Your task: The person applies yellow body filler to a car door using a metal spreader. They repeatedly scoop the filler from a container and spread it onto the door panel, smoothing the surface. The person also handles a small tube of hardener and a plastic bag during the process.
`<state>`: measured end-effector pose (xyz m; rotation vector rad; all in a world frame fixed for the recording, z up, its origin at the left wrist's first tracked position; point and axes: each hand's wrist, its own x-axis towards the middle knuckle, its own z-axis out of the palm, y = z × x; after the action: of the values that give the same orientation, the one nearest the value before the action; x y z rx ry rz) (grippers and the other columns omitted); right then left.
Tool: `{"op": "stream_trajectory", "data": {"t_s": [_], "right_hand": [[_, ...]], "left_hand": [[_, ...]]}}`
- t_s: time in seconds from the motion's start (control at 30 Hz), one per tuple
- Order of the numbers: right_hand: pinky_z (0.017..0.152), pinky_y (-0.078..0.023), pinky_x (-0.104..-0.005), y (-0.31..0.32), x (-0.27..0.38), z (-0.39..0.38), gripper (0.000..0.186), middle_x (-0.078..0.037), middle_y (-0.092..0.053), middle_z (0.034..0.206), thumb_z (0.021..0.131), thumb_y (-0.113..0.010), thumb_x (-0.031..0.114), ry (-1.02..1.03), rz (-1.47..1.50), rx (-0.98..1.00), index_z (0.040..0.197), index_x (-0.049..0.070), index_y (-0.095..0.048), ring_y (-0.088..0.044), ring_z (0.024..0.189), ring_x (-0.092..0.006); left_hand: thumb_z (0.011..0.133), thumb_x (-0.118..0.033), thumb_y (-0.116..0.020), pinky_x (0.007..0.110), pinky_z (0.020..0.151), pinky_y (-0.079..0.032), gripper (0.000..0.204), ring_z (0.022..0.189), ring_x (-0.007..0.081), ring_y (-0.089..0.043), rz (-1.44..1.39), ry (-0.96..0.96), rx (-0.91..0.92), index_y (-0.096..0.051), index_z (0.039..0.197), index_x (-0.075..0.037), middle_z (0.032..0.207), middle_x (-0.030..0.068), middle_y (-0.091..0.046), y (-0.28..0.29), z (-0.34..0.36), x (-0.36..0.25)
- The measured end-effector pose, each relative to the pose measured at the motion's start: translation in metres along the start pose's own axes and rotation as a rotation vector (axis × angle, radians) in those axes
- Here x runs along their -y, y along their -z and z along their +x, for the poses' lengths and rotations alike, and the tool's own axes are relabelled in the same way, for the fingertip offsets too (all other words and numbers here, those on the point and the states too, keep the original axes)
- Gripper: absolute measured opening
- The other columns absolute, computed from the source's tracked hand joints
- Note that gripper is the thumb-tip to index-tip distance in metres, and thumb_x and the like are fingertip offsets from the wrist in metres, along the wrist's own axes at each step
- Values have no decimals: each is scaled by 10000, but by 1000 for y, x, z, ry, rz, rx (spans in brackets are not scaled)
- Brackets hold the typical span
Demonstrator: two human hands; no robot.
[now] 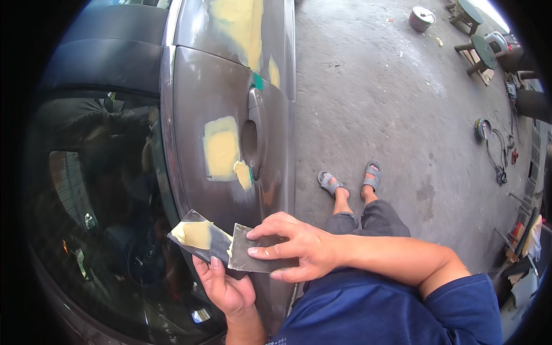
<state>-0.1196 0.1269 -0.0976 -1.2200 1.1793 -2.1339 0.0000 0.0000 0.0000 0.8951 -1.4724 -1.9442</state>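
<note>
— What do you see at the far left?

— Dark car glass (pixel 103 213), full of reflections. Next to it runs the car's brownish-grey door (pixel 198 86).

— And that pale yellow stuff in front of the door?

— A thick lump of putty (pixel 194 234), spread on a flat dark board (pixel 217 246) that sits at a slant. Just above it on the door there's a squarish yellow patch (pixel 222 149) with a whitish border.

— Who has the board?

— The left hand (pixel 229 290). It's gripping the near edge, thumb up along the side; the other fingers are mostly hidden underneath.

— There's a smaller dab (pixel 243 175) too, isn't there?

— Yes, right of the patch, by the lower end of the door handle (pixel 256 129). A spot of green (pixel 257 81) shows at the handle's other end.

— And the right hand (pixel 305 244)?

— It's gripping a flat grey scraper (pixel 253 253), fingers spread across the top face. What's pressing from below, I can't tell. The scraper's left edge, smeared with putty, overlaps the end of the board; whether they touch, I can't say.

— Farther right?

— The person's grey sandals (pixel 330 183) on the concrete floor (pixel 368 103), then a round tin (pixel 422 19) well away from the car, and near it a green-topped stool (pixel 483 53).
</note>
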Motion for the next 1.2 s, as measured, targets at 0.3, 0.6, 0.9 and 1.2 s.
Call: {"op": "stream_trajectory", "data": {"t_s": [0.3, 0.6, 0.9, 1.2], "right_hand": [[907, -455, -455, 11, -48, -3, 622, -166, -420, 1386, 717, -712, 184, -188, -525, -53, 1290, 50, -511, -445, 1121, -377], [801, -460, -426, -6, -77, 36, 581, -211, -414, 1370, 744, -694, 241, -183, -760, -222, 1272, 59, -534, -442, 1132, -369], [798, -480, -450, -21, -89, 18, 592, -230, -424, 1350, 747, -694, 244, -250, -713, -252, 1275, 35, -526, -455, 1101, -385], [901, -462, -464, -34, -91, 6, 615, -243, -410, 1356, 751, -704, 237, -260, -623, -296, 1292, 21, -507, -447, 1097, -404]], "left_hand": [[966, -36, -461, 339, 949, -482, 350, 1078, 240, -566, -87, -212, -37, -472, 1316, -35, 1260, 124, -560, 33, 0, -10], [973, -49, -456, 321, 850, -527, 346, 1011, 237, -565, -51, -222, 102, -481, 1318, -50, 1238, 142, -575, 65, 19, -4], [969, -64, -466, 327, 759, -564, 373, 970, 248, -603, -45, -219, 118, -445, 1341, -84, 1157, 152, -606, 90, 20, 6], [975, -74, -459, 316, 798, -540, 375, 981, 243, -580, 30, -232, 166, -435, 1349, -79, 1189, 145, -589, 99, 23, 8]]}}
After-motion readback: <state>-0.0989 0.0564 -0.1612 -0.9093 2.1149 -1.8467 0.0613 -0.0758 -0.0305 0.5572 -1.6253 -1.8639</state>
